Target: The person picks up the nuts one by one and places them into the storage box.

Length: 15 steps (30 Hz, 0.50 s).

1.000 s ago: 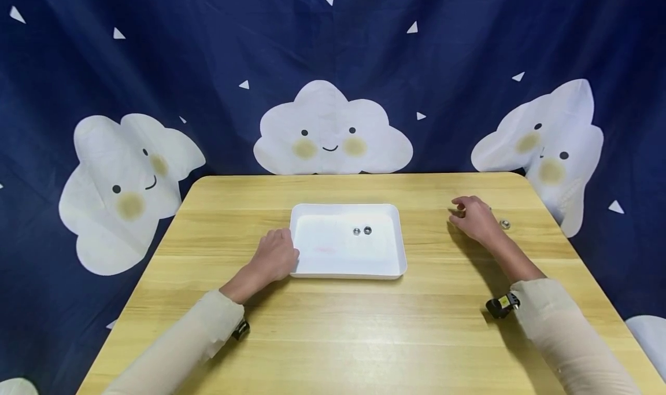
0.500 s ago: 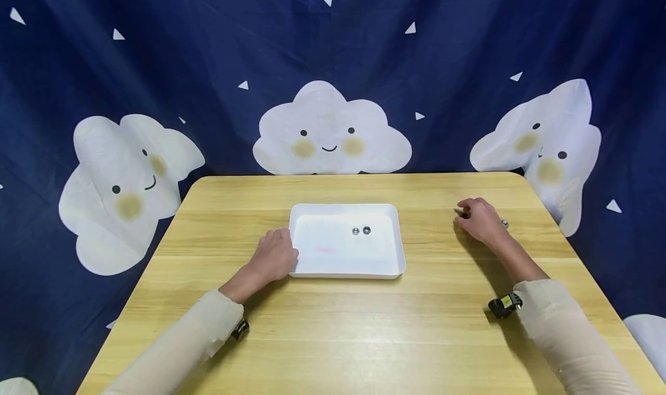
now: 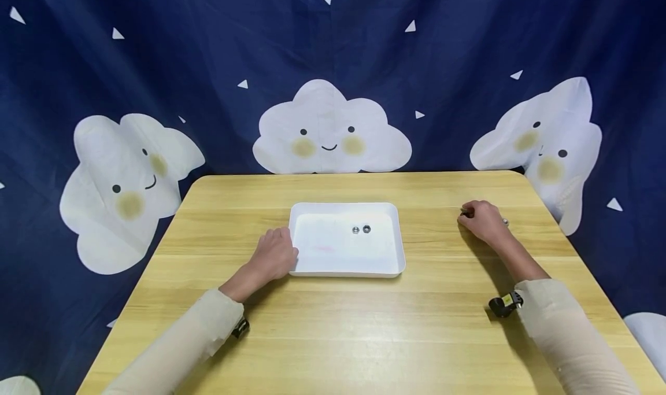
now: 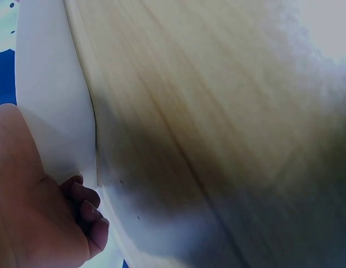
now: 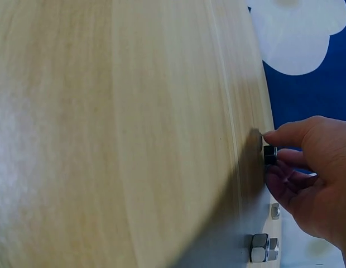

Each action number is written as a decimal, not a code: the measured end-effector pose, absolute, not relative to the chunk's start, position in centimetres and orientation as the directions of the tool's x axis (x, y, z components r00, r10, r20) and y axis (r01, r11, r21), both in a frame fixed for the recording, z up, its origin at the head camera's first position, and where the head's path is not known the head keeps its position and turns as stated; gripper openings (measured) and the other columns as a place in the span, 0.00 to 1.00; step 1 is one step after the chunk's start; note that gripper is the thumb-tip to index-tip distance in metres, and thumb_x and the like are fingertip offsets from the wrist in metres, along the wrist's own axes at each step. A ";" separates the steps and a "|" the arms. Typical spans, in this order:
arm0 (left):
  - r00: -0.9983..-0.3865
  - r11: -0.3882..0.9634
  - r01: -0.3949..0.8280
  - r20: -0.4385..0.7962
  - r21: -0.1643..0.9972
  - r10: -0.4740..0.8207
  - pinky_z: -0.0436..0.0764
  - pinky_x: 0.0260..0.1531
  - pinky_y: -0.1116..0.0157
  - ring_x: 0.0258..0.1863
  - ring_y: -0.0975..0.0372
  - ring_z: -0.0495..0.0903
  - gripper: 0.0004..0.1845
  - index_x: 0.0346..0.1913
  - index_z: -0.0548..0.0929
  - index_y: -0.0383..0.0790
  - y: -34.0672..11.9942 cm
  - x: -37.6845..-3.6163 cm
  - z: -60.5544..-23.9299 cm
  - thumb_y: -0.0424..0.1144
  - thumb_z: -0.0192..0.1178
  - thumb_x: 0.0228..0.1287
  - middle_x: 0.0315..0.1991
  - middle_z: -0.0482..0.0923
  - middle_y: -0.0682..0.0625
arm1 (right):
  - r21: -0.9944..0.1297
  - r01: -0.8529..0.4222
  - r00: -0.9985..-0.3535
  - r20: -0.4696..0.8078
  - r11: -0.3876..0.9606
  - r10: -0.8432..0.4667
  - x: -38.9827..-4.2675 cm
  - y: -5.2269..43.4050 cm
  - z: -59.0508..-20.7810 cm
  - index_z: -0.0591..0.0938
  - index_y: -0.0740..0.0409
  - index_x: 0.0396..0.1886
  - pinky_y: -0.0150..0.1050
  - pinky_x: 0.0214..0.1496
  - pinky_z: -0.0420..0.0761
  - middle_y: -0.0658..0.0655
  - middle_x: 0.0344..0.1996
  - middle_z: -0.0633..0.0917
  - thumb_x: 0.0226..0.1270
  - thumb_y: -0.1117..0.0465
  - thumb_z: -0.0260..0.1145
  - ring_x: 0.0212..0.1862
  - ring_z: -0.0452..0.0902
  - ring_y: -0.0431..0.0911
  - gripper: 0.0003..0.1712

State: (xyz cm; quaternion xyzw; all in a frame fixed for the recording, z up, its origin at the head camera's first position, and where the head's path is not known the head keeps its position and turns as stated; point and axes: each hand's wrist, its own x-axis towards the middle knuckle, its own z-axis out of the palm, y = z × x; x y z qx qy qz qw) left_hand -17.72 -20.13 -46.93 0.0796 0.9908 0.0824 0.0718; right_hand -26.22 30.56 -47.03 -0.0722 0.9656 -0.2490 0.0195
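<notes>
A white tray (image 3: 312,256) lies mid-table with two small metal nuts (image 3: 361,229) inside. My left hand (image 3: 289,255) sits at the tray's left edge, its fingers (image 4: 86,209) curled against the tray wall (image 4: 50,100), holding it. At the right of the table my right hand (image 3: 465,212) pinches a small dark nut (image 5: 269,154) between thumb and finger, low over the wood. Just behind that hand lies another nut (image 3: 504,222). The right wrist view shows two or three loose silver nuts (image 5: 261,248) on the table under the palm.
The wooden table (image 3: 333,325) runs to a back edge below a dark blue curtain (image 3: 208,65) printed with clouds. Its right edge (image 3: 551,221) is close to my right hand. Bare wood lies between the tray and the right hand.
My right hand has shifted slightly right and its fingers have closed on a small nut. The left hand and the tray have not moved.
</notes>
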 end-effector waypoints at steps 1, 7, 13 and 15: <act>-0.977 0.974 0.144 -0.129 0.177 0.168 0.70 0.41 0.55 0.38 0.50 0.69 0.15 0.42 0.71 0.31 -20.1 -17.7 -46.9 0.43 0.49 0.73 0.37 0.70 0.42 | -0.483 -0.124 -0.989 -0.008 0.867 -0.146 -26.2 30.6 -47.0 0.78 0.78 0.60 0.64 0.60 0.77 0.78 0.53 0.82 0.73 0.61 0.64 0.58 0.78 0.71 0.25; -0.977 0.973 0.141 -0.133 0.182 0.167 0.71 0.43 0.54 0.39 0.49 0.69 0.15 0.43 0.71 0.31 -20.1 -17.7 -46.9 0.43 0.49 0.73 0.38 0.70 0.42 | -0.464 -0.102 -0.988 -0.055 0.880 -0.144 -25.9 30.9 -46.6 0.80 0.76 0.58 0.62 0.57 0.79 0.75 0.51 0.85 0.75 0.57 0.64 0.55 0.80 0.69 0.25; -0.978 0.972 0.138 -0.127 0.188 0.163 0.71 0.44 0.53 0.40 0.49 0.70 0.15 0.43 0.71 0.31 -20.1 -17.7 -46.9 0.43 0.49 0.73 0.38 0.71 0.42 | -0.476 -0.105 -0.986 -0.067 0.873 -0.155 -25.9 31.2 -46.4 0.80 0.76 0.57 0.62 0.57 0.79 0.75 0.50 0.85 0.74 0.58 0.66 0.54 0.81 0.69 0.24; -0.978 0.973 0.136 -0.131 0.187 0.161 0.70 0.45 0.53 0.40 0.49 0.70 0.15 0.44 0.71 0.31 -20.1 -17.7 -46.9 0.43 0.49 0.73 0.38 0.71 0.42 | -0.487 -0.104 -0.986 -0.063 0.867 -0.153 -26.0 31.2 -46.5 0.81 0.76 0.57 0.62 0.57 0.78 0.75 0.51 0.86 0.74 0.59 0.66 0.55 0.80 0.69 0.23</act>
